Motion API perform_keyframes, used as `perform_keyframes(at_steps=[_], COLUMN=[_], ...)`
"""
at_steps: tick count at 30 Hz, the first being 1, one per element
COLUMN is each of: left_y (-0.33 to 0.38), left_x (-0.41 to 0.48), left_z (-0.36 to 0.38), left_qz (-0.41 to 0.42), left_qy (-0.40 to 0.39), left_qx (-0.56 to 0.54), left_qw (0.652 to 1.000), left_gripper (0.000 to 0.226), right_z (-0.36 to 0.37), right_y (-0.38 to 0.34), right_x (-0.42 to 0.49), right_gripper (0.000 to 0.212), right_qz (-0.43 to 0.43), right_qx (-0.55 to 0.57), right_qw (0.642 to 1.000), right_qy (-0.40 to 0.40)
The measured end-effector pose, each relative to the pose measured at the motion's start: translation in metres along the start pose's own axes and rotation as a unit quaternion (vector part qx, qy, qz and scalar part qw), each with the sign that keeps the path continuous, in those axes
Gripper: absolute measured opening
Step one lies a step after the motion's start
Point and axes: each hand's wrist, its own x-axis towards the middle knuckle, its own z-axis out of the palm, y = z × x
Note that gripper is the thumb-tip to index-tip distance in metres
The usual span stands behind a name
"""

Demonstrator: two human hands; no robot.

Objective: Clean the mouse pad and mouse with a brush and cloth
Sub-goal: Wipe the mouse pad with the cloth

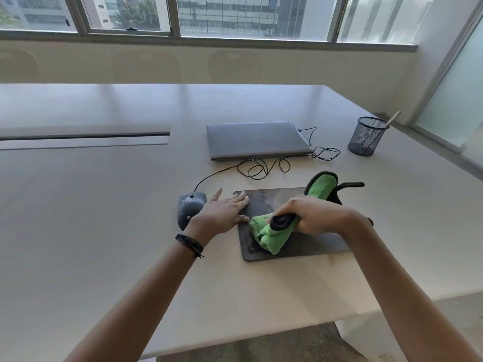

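Two hands are set on the mouse pad [274, 202]: the left hand [222, 212] is laid flat, fingers [241, 199] straight; the green cloth [266, 236] is gripped by the right hand [313, 218], fingers curled.

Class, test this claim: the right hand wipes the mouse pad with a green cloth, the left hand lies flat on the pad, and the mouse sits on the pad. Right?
Not quite. The head view shows the mouse on the table just left of the mouse pad, not on it. The right hand does grip the green cloth on the pad; the left hand lies flat.
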Motion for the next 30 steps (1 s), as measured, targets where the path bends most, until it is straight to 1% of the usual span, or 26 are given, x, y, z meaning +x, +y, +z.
perform_keyframes(at_steps=[3, 4, 5, 7, 8, 10, 12, 15, 17, 19, 22, 23, 24, 25, 27, 30], left_y=[0.000, 0.000, 0.001, 0.001, 0.001, 0.001, 0.000, 0.001, 0.002, 0.002, 0.002, 0.002, 0.002, 0.003, 0.003, 0.004], left_x=[0.000, -0.001, -0.001, -0.002, -0.003, -0.004, -0.005, -0.003, -0.002, -0.002, -0.001, -0.001, 0.000, 0.001, 0.001, 0.002], left_z=[-0.001, -0.001, -0.001, 0.000, 0.000, 0.000, 0.000, -0.001, -0.001, -0.001, -0.001, -0.002, -0.003, -0.005, -0.008, -0.011], left_qz=[-0.001, -0.001, 0.000, 0.000, 0.001, 0.005, 0.004, -0.003, -0.007, -0.009, -0.008, -0.008, -0.007, -0.006, -0.005, -0.003], left_qy=[0.000, 0.000, 0.000, 0.002, 0.004, 0.011, 0.015, 0.012, 0.009, 0.008, 0.008, 0.006, 0.002, -0.003, -0.012, -0.021], left_qx=[-0.014, -0.019, -0.024, -0.030, -0.030, -0.021, -0.018, -0.023, -0.027, -0.031, -0.027, -0.026, -0.028, -0.031, -0.032, -0.024], left_qw=[1.000, 1.000, 1.000, 1.000, 1.000, 1.000, 1.000, 1.000, 1.000, 0.999, 1.000, 1.000, 1.000, 0.999, 0.999, 0.999], left_gripper=[0.059, 0.059, 0.059, 0.058, 0.057, 0.054, 0.055, 0.055, 0.057, 0.059, 0.059, 0.059, 0.059, 0.060, 0.064, 0.074], right_z=[-0.008, -0.011, -0.013, -0.013, -0.010, -0.002, 0.008, 0.014, 0.011, 0.006, -0.004, -0.009, -0.015, -0.022, -0.033, -0.038], right_y=[-0.006, -0.007, -0.008, -0.010, -0.011, -0.010, -0.009, -0.001, 0.003, 0.007, 0.015, 0.018, 0.022, 0.025, 0.034, 0.043], right_x=[-0.011, -0.014, -0.015, -0.014, -0.011, -0.002, 0.005, 0.005, 0.003, 0.000, -0.013, -0.019, -0.024, -0.027, -0.027, -0.012], right_gripper=[0.037, 0.033, 0.031, 0.027, 0.029, 0.038, 0.050, 0.064, 0.064, 0.055, 0.032, 0.028, 0.030, 0.037, 0.049, 0.054], right_qz=[-0.025, -0.033, -0.039, -0.050, -0.055, -0.054, -0.042, -0.030, -0.025, -0.011, 0.013, 0.026, 0.048, 0.071, 0.111, 0.134], right_qx=[-0.011, -0.010, -0.002, 0.038, 0.060, 0.077, 0.066, 0.061, 0.054, 0.050, 0.025, 0.013, 0.007, 0.007, 0.014, 0.015], right_qw=[0.996, 0.994, 0.994, 0.997, 0.997, 0.994, 0.995, 0.997, 0.998, 0.999, 0.998, 0.997, 0.995, 0.994, 0.993, 0.987], right_qy=[-0.090, -0.104, -0.101, -0.048, -0.008, 0.053, 0.066, 0.034, 0.014, -0.011, -0.064, -0.077, -0.085, -0.082, -0.034, 0.082])
